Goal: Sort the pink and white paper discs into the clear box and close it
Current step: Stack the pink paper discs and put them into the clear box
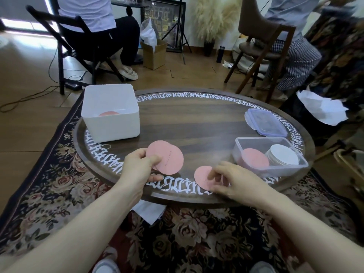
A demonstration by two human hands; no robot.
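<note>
— Two hands over the near edge of the round wooden worktop, seen from the head camera. What has each got?

— The left hand is closed in a pinch, thumb on top, on a small fan of pink discs; at least two overlap, lifted a little off the wood. The right hand has its fingers curled down on a single pink disc that lies by the white lettering near the rim. Whether that disc is gripped or only pressed flat I cannot tell.

— And the clear box?

— The clear box sits on the right side of the worktop, just beyond the right hand, open. Inside it, a pink stack on the left and a white stack on the right, side by side.

— Its cover?

— A clear lid with bluish-purple clips lies flat behind the box, apart from it, with what looks like a white disc poking out from under its left edge.

— Anything on the left?

— A white tub stands at the far left of the worktop, well apart from the clear box, and one pink disc shows in its bottom.

— Below the worktop?

— A floral rug, and a sheet of white paper on the floor under the near edge.
</note>
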